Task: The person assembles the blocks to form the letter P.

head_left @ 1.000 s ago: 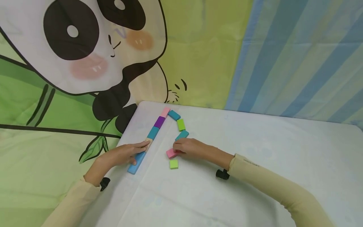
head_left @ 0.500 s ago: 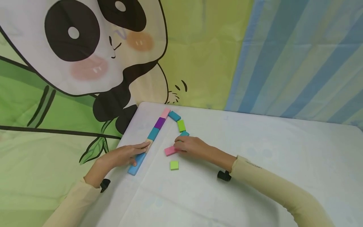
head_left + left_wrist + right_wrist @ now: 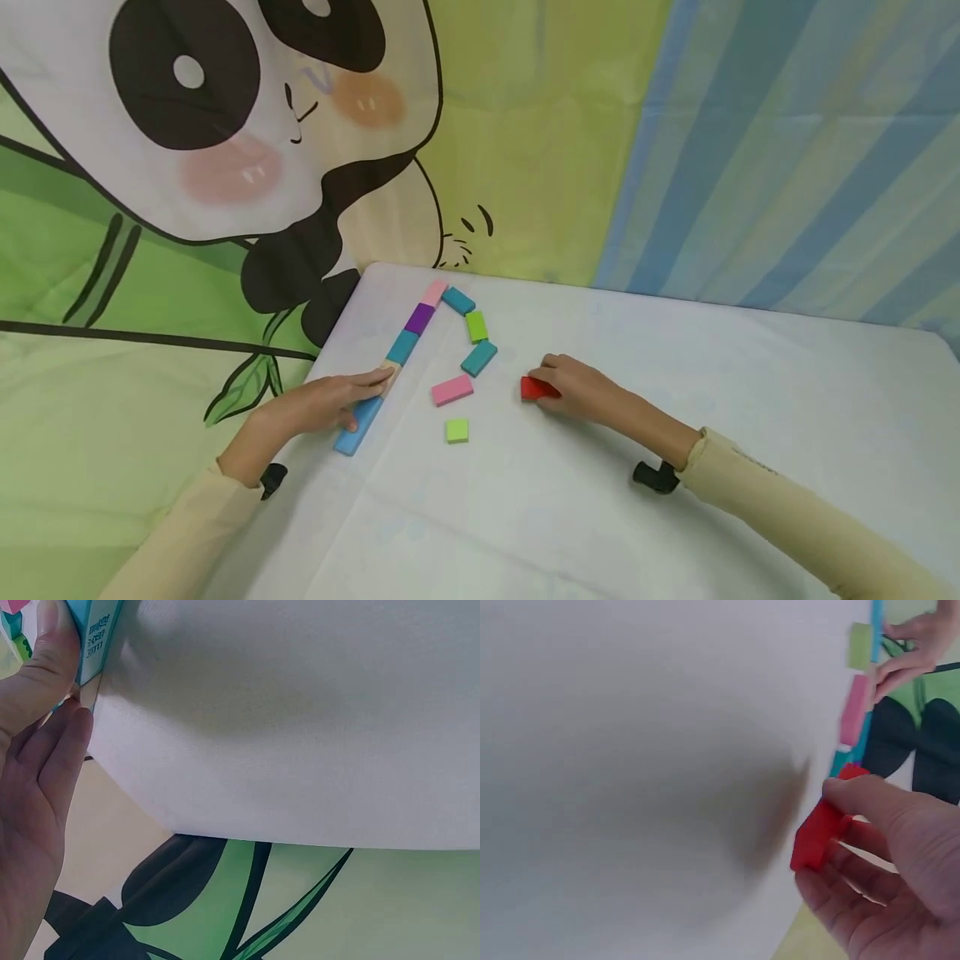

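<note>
My right hand [image 3: 581,390] pinches a red block [image 3: 819,834] between thumb and fingers, right of the loose blocks. Part of the red block is hidden behind the thumb. My left hand [image 3: 324,406] rests with extended fingers on a beige block [image 3: 388,379] in a straight row, its thumb at the long blue block [image 3: 356,427] at the near end. Farther up the row lie a teal block [image 3: 402,348], a purple block [image 3: 419,318] and a light pink block [image 3: 435,292]. A pink block [image 3: 452,390] and a small lime block [image 3: 457,431] lie between the hands.
From the row's far end a bent line leads off: a blue-teal block [image 3: 458,301], a green block [image 3: 477,327] and another teal block [image 3: 479,358]. The white tabletop [image 3: 675,383] meets a panda-printed cloth [image 3: 525,167] at its back and left edges.
My right hand has let go of the pink block, which now lies turned, and moved right; a red block now shows in its fingers. My left hand has stayed on the row.
</note>
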